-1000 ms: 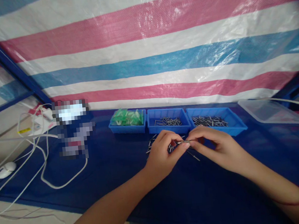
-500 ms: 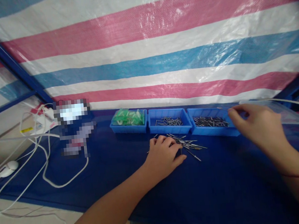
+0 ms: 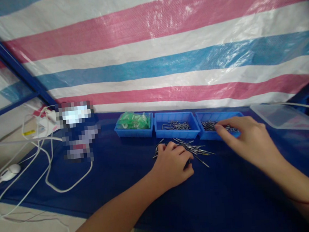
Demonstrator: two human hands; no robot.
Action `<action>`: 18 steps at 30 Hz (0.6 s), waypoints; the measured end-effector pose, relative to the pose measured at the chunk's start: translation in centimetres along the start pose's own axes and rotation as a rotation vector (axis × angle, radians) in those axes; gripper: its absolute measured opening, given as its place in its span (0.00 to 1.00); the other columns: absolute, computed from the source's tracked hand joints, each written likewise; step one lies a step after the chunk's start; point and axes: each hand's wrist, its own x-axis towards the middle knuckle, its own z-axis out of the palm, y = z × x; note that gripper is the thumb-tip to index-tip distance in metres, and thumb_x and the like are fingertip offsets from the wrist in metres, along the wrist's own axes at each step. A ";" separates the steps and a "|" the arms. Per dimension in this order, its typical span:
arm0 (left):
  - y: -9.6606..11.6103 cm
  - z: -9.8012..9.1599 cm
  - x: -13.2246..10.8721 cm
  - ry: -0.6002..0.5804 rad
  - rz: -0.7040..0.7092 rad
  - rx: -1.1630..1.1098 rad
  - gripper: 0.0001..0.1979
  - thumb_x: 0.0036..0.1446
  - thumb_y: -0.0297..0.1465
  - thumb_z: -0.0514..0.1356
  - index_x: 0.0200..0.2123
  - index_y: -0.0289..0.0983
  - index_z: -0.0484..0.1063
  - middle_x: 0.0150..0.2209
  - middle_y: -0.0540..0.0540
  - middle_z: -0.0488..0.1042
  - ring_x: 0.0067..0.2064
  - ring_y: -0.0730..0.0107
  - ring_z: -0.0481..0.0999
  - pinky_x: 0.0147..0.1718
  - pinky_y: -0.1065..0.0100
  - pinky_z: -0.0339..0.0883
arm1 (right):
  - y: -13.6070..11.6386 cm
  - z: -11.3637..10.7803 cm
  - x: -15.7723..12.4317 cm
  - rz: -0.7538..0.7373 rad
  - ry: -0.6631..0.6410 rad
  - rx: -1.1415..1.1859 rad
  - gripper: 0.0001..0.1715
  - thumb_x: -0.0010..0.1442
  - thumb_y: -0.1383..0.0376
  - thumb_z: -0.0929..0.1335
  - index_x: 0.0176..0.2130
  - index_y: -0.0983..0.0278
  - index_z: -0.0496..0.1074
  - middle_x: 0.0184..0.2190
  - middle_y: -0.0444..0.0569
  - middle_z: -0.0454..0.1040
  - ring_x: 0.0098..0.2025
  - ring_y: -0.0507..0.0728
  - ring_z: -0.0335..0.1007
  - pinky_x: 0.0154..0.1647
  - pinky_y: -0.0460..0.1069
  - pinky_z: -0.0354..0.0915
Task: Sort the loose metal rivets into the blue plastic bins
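Observation:
Thin metal rods lie in a loose pile on the blue tabletop. Over the pile's left part rests my left hand, palm down, its fingers curled and the thumb drawn close to the forefinger; whatever is under them is hidden. My right hand hovers at the right blue bin, which holds dark metal rods. Its thumb and forefinger come together above these rods, and I cannot make out anything between them. More metal rods lie in the middle blue bin.
Green plastic packets fill the left blue bin. A clear plastic lid lies at the far right. White cables and a blurred lit screen are at the left. A striped plastic sheet hangs behind the table.
My right hand has moved left and slightly down, from the right bin's outer end to over its rods, uncovering the clear lid. My left hand stays on the pile, its thumb closer to the forefinger.

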 end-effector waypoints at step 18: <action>-0.2 0.5 0.5 0.155 -0.043 -0.085 0.12 0.68 0.31 0.48 0.49 0.40 0.68 0.42 0.48 0.76 0.44 0.65 0.71 0.43 0.62 0.59 | -4.1 0.9 -1.3 -0.282 -0.304 0.394 0.06 0.61 0.64 0.65 0.37 0.61 0.73 0.35 0.49 0.77 0.38 0.58 0.72 0.44 0.56 0.66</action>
